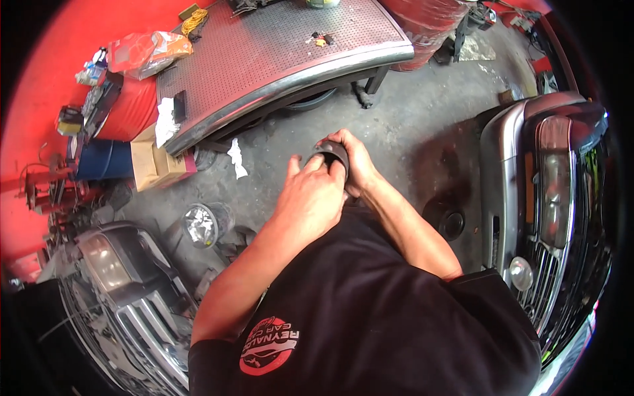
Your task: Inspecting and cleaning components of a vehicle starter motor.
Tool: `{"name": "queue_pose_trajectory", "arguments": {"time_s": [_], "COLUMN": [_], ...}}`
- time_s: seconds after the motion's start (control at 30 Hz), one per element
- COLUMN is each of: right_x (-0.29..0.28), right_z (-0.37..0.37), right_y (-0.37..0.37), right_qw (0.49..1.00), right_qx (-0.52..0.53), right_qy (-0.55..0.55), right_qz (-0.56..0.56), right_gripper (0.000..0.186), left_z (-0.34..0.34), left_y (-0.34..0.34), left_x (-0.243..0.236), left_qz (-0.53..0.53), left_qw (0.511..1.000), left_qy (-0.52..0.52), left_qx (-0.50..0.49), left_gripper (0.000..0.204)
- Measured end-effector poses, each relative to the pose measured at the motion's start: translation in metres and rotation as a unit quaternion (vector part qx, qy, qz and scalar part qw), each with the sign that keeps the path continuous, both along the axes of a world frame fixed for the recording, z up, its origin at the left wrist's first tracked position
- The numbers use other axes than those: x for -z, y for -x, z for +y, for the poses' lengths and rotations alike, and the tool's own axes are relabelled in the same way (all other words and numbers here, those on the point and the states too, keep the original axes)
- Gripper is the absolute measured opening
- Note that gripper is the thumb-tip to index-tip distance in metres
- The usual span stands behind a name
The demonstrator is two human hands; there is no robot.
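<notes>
In the middle of the view, in front of my body, a dark grey cylindrical part (337,151) is held between both hands. My left hand (312,191) is on its near left, with some fingers curled into its open end and hiding much of it. My right hand (356,158) is wrapped round it from the right, with the thumb side toward the top. What is inside the part is hidden by my fingers.
Ahead stands a perforated metal table (257,59) with small items on it. A cardboard box (155,168), white crumpled paper (237,157) and a bucket (206,224) are left. Vehicle fronts flank me, left (132,284) and right (508,171). A dark round object (441,218) lies right.
</notes>
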State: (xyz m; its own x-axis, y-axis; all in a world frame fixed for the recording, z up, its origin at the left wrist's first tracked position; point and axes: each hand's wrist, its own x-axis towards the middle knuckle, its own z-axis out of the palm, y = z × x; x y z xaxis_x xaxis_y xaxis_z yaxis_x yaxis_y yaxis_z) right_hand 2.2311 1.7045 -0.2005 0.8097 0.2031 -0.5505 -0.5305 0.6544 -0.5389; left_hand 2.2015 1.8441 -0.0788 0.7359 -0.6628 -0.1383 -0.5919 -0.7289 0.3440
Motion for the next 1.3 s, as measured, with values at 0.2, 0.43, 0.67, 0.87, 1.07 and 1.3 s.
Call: {"name": "queue_pose_trajectory", "arguments": {"time_s": [0.2, 0.43, 0.67, 0.87, 1.07, 1.3], "right_x": [-0.005, 0.066, 0.044, 0.056, 0.035, 0.034], "right_z": [0.049, 0.019, 0.004, -0.059, -0.131, -0.165], "right_y": [-0.014, -0.019, -0.071, -0.159, -0.233, -0.275], "right_qw": [0.999, 0.951, 0.911, 0.851, 0.885, 0.894], "right_qx": [0.049, 0.192, 0.158, 0.074, 0.071, 0.124], "right_qy": [0.007, -0.24, -0.355, -0.468, -0.426, -0.425], "right_qz": [0.022, -0.014, -0.139, -0.227, -0.175, -0.061], "right_gripper": [0.043, 0.067, 0.057, 0.059, 0.053, 0.05], "left_z": [0.059, 0.098, 0.145, 0.091, 0.023, 0.007], "left_y": [-0.016, -0.045, -0.124, -0.171, -0.236, -0.317], "left_x": [0.018, -0.03, 0.037, 0.08, 0.094, 0.14], "left_qz": [-0.065, -0.096, 0.198, 0.207, 0.081, 0.157], "left_qw": [0.992, 0.943, 0.817, 0.797, 0.882, 0.83], "left_qy": [0.104, 0.319, 0.438, 0.393, 0.259, 0.233], "left_qx": [0.015, 0.0, -0.318, -0.408, -0.386, -0.481], "left_gripper": [0.028, 0.02, 0.017, 0.034, 0.03, 0.033]}}
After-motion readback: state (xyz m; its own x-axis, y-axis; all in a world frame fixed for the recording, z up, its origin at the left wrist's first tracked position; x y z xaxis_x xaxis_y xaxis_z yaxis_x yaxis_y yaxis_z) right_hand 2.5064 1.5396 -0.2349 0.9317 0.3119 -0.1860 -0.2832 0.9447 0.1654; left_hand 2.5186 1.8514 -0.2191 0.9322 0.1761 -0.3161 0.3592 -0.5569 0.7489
